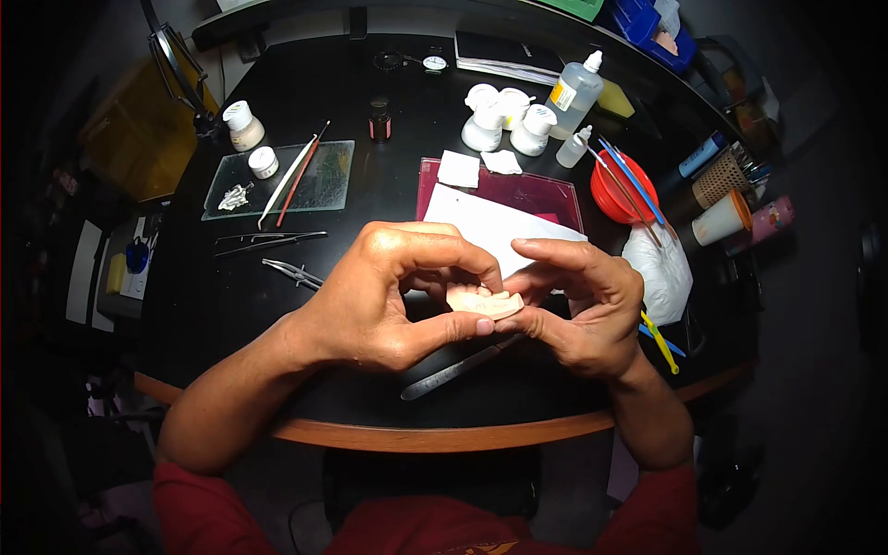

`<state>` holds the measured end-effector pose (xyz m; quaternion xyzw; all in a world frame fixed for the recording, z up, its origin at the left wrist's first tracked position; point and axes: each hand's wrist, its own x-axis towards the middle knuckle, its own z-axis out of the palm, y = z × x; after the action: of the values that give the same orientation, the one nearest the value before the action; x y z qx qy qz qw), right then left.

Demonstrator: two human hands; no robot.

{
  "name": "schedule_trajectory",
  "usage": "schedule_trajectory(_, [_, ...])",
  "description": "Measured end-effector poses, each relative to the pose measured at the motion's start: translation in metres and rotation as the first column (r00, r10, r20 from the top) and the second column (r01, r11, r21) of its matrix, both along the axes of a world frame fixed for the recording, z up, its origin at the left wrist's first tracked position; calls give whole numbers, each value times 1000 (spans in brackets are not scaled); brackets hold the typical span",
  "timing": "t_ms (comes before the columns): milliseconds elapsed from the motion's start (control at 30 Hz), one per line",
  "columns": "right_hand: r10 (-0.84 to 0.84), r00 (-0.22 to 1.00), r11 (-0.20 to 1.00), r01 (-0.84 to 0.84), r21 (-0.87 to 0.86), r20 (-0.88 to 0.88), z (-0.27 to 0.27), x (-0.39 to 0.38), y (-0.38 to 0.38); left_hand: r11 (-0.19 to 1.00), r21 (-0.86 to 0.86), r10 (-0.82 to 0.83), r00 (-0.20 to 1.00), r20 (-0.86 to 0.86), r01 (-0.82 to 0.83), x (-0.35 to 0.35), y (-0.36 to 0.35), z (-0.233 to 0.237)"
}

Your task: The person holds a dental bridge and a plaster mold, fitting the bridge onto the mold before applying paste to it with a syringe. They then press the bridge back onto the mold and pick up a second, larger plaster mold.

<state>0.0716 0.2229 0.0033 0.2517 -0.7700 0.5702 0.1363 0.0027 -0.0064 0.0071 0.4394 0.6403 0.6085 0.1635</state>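
Between both hands, above the front part of the black desk, is a cream-coloured dental cast with tooth shapes along its upper edge. My left hand grips its left side, thumb below and bent fingers above and behind. At its right end my right hand pinches it between thumb and curled fingers. The fingers hide part of the cast. Under the hands lies a metal spatula-like tool. Behind them, white paper rests on a dark red glass slab.
On the left, a glass plate carries a small jar and brushes; tweezers lie nearby. White jars and a clear bottle stand at the back. A red bowl with brushes is at right, beside crumpled tissue.
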Motion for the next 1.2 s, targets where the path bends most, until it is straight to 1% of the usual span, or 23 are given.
schedule_trajectory(100, [1, 1000, 1000, -1, 3, -4, 1, 1, 0, 1000, 23, 3, 1000, 26, -4, 1, 1, -1])
schedule_trajectory(133, [4, 1000, 1000, -3, -28, 16, 1, 1, -1, 999, 34, 4, 999, 33, -5, 1, 1, -1])
schedule_trajectory(233, [8, 997, 994, 0, -111, 76, 1, 2, -3, 999, 35, 40, 997, -71, -38, 2, 2, 1])
schedule_trajectory(333, [15, 994, 984, 5, -178, 111, -1, 3, -3, 987, 130, 107, 991, -85, -96, 5, 6, -4])
schedule_trajectory(400, [26, 992, 976, 1, -219, 121, -4, 3, -1, 977, 170, 155, 976, -156, -128, 7, 8, -6])
schedule_trajectory(467, [38, 993, 978, -14, -209, 115, -5, 2, 0, 966, 198, 213, 951, -226, -169, 8, 10, -7])
schedule_trajectory(600, [42, 993, 986, -24, -166, 107, -1, 2, 1, 959, 209, 246, 927, -282, -191, 10, 12, -10])
schedule_trajectory(700, [68, 989, 981, -42, -190, 131, 0, 2, 2, 957, 215, 244, 941, -236, -194, 12, 13, -11])
schedule_trajectory(800, [109, 980, 965, -65, -253, 164, 2, 3, 1, 954, 202, 258, 950, -179, -221, 14, 13, -8])
schedule_trajectory(900, [163, 967, 953, -103, -283, 196, 3, 3, 1, 956, 204, 250, 950, -187, -211, 10, 11, -9])
schedule_trajectory(1033, [219, 942, 937, -130, -324, 255, 3, 3, 1, 943, 218, 290, 943, -166, -252, 12, 14, -11])
schedule_trajectory(1133, [239, 929, 932, -138, -335, 281, 4, 3, 1, 945, 208, 287, 946, -152, -253, 12, 13, -13])
schedule_trajectory(1200, [249, 925, 927, -141, -348, 288, 5, 3, 0, 957, 155, 265, 958, -108, -247, 13, 11, -11])
